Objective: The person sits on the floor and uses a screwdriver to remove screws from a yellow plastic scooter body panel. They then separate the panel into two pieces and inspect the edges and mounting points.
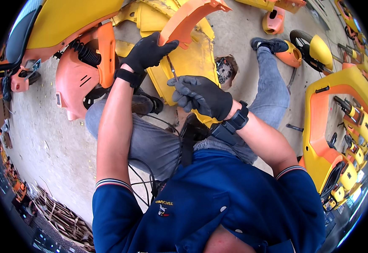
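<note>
My left hand [147, 52], in a black glove, is closed on the lower end of a curved orange plastic panel [188, 20]. Just below it, my gloved right hand [203, 96] grips a thin metal screwdriver [172, 66]. Its shaft points up toward the panel's lower end; the handle is hidden in my fingers. Whether the tip touches anything, I cannot tell. Beneath both hands lies a pile of yellow plastic panels [201, 59], partly covered by the orange one.
At left stand an orange fairing [72, 80] and a black spring shock absorber [85, 52]. A torn-open container of small parts [225, 69] sits right of the pile. A yellow-orange scooter body [315, 114] stands at right. Black cables [148, 177] hang by my left leg. A dark tool [294, 127] lies on the floor.
</note>
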`<state>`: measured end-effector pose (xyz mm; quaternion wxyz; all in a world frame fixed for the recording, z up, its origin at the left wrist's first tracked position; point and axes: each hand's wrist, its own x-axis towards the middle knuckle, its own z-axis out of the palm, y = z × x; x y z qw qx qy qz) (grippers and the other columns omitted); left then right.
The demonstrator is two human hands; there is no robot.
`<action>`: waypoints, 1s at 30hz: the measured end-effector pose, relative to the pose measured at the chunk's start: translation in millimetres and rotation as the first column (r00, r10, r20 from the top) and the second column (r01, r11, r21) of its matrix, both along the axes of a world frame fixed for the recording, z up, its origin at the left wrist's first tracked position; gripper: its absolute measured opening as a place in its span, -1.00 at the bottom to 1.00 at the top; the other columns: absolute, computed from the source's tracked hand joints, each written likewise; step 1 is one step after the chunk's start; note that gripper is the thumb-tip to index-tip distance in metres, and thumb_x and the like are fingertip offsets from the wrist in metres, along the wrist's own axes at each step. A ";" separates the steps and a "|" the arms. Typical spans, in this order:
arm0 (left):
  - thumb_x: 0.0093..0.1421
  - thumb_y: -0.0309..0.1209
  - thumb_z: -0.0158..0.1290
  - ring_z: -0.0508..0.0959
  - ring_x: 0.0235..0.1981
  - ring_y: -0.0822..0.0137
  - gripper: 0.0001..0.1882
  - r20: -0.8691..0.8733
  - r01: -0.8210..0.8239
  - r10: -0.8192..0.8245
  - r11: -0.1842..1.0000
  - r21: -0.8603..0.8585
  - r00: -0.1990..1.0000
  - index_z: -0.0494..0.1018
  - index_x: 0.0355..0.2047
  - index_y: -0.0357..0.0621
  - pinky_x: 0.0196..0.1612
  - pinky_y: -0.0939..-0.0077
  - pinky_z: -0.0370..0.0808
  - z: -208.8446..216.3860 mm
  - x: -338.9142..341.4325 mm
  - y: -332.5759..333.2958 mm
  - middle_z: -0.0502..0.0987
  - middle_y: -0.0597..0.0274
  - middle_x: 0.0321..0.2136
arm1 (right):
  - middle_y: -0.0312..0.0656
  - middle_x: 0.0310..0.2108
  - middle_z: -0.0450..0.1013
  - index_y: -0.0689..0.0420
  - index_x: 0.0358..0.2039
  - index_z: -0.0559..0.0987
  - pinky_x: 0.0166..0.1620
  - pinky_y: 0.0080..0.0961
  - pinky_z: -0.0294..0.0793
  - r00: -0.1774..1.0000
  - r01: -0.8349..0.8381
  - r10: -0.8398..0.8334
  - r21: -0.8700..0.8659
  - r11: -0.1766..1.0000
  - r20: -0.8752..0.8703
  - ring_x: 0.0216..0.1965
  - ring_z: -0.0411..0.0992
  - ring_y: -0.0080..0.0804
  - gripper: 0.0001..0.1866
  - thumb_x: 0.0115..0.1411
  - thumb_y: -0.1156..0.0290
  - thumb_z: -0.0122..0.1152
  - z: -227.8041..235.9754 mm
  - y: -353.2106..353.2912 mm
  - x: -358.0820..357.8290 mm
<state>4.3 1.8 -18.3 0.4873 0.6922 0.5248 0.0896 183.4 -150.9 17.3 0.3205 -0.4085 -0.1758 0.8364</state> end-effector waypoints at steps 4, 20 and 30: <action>0.10 0.18 0.19 0.52 -0.67 0.40 -0.34 0.005 -0.022 0.022 0.999 -0.024 1.000 0.39 -0.38 -0.28 -0.55 0.47 0.48 1.3 1.1 -1.0 0.52 0.18 -0.59 | -0.31 -0.52 0.46 0.18 -0.17 0.52 -0.52 -0.71 0.43 0.970 -0.129 0.127 -0.003 0.992 0.207 -0.57 0.42 -0.67 -0.67 0.33 0.14 0.16 6.7 6.4 1.9; 0.10 0.17 0.20 0.50 -0.66 0.43 -0.36 0.010 -0.014 0.014 1.000 -0.010 1.000 0.42 -0.37 -0.28 -0.56 0.50 0.46 6.9 1.9 -2.8 0.52 0.22 -0.57 | -0.34 -0.54 0.41 0.19 -0.10 0.54 -0.55 -0.72 0.33 0.998 -0.057 0.057 0.006 0.998 -0.011 -0.60 0.32 -0.69 -0.71 0.37 0.23 0.06 -5.9 2.2 4.3; 0.10 0.18 0.20 0.51 -0.65 0.42 -0.36 -0.010 -0.017 0.016 0.999 -0.034 1.000 0.41 -0.38 -0.27 -0.54 0.48 0.46 3.6 0.9 -2.2 0.52 0.20 -0.57 | -0.34 -0.52 0.44 0.17 -0.22 0.54 -0.55 -0.73 0.34 0.873 -0.330 0.266 0.093 0.939 0.409 -0.62 0.32 -0.69 -0.70 0.32 0.16 0.16 4.0 10.5 4.3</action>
